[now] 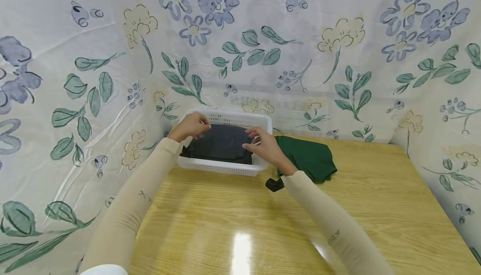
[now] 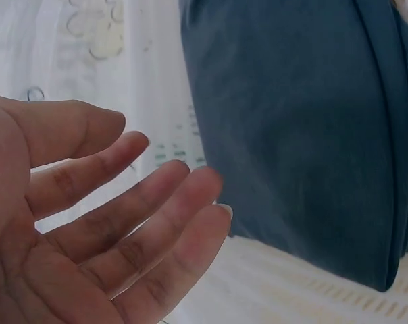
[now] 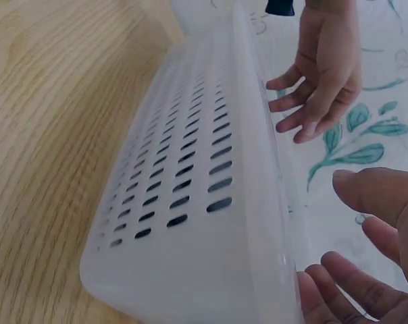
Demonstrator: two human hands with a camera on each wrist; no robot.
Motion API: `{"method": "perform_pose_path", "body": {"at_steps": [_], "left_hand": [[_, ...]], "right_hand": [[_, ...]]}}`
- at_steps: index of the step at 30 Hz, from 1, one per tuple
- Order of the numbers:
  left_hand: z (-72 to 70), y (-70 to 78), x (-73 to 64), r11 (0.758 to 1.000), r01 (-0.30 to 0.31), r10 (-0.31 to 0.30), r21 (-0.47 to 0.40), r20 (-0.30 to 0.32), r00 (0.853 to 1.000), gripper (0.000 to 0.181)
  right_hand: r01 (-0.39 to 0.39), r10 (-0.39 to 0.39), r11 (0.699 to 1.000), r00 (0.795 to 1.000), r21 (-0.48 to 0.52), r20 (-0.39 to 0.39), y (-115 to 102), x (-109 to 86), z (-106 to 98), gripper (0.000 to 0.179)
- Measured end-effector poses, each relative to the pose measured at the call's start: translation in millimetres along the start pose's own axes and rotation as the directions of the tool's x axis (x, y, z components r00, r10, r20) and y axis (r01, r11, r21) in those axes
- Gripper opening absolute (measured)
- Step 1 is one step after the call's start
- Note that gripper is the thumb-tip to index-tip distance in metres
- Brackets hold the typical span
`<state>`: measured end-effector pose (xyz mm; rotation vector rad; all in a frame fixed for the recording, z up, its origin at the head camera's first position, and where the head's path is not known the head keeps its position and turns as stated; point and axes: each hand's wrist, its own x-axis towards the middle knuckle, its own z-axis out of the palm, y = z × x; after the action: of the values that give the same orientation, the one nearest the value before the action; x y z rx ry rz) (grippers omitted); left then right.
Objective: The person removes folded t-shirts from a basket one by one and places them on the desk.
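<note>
Both hands are empty, fingers loosely bent: the left hand over the near end of the white basket on its side, the right hand at the opposite end. Between the 2 hands, and lower, the folded dark cloth lies inside the basket. The step in hand seems to be settling this 1 cloth; the next move likely calls for smoothing its edges or reaching for the green cloth, just right of the right hand's wrist.

The right wrist view hides some right fingertips behind the basket rim, so contact there is unclear. The left wrist view cuts off the dark cloth's far side. A black object beside the right cuff is hard to identify.
</note>
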<state>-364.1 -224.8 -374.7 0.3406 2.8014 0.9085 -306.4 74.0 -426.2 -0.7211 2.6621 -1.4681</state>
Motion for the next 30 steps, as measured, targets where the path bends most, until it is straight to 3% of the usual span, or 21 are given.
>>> {"method": "perform_pose_path", "body": {"at_steps": [11,18,23,30], "left_hand": [[-5.4,-22.7,-3.4,0.997,0.073,-0.073,0.016,0.031,0.997,0.032],[-7.3,-28.3,-2.6,0.99,0.135,-0.138,0.031,0.15,0.979,0.037],[-4.3,-30.0,-1.4,0.99,0.142,-0.143,0.023,0.214,0.966,0.042],[2.3,-35.5,5.8,0.987,0.153,-0.158,0.041,0.245,0.956,0.046]], "right_hand": [[-0.043,0.044,0.999,0.999,-0.022,0.012,-4,12.0,11,0.054],[-0.1,0.101,0.99,0.995,-0.096,0.007,-7,20.4,20,0.057],[-0.22,0.223,0.967,0.975,-0.129,0.013,-10,24.5,29,0.062],[-0.322,0.327,0.943,0.944,-0.09,0.048,-11,28.5,36,0.069]]}}
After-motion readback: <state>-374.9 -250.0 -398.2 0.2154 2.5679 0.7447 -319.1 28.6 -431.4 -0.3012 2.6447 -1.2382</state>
